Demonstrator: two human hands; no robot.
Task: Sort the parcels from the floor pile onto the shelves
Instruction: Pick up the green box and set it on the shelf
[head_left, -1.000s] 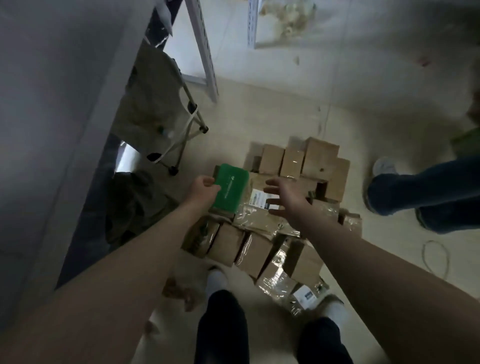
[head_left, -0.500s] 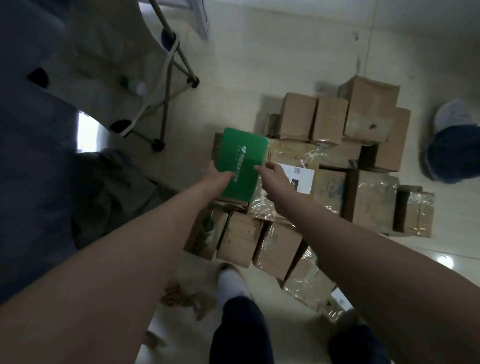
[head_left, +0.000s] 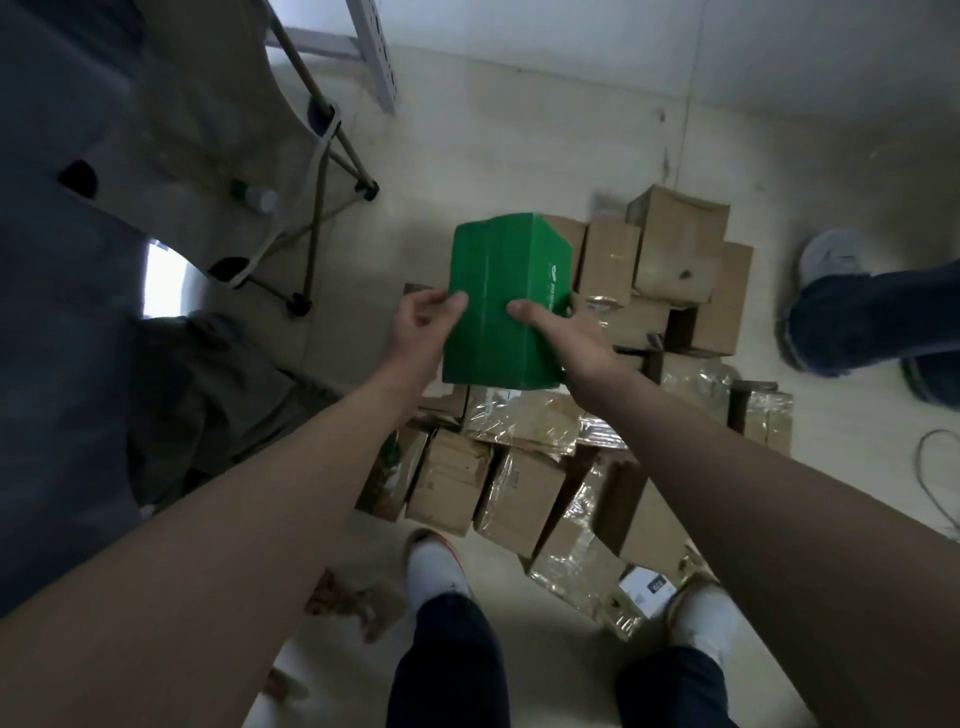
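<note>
I see left hand grasping left edge of green parcel, thumb on face; right hand grasping right edge. Parcel plain green card, held above brown parcel pile. White logo and print on right side, unreadable to me. Pale floor; folding chair left, someone's jeans leg right

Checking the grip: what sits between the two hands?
Head view: the green parcel, gripped by the left hand and the right hand on either side.

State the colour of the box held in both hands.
The box is green, with white print; head view.
</note>
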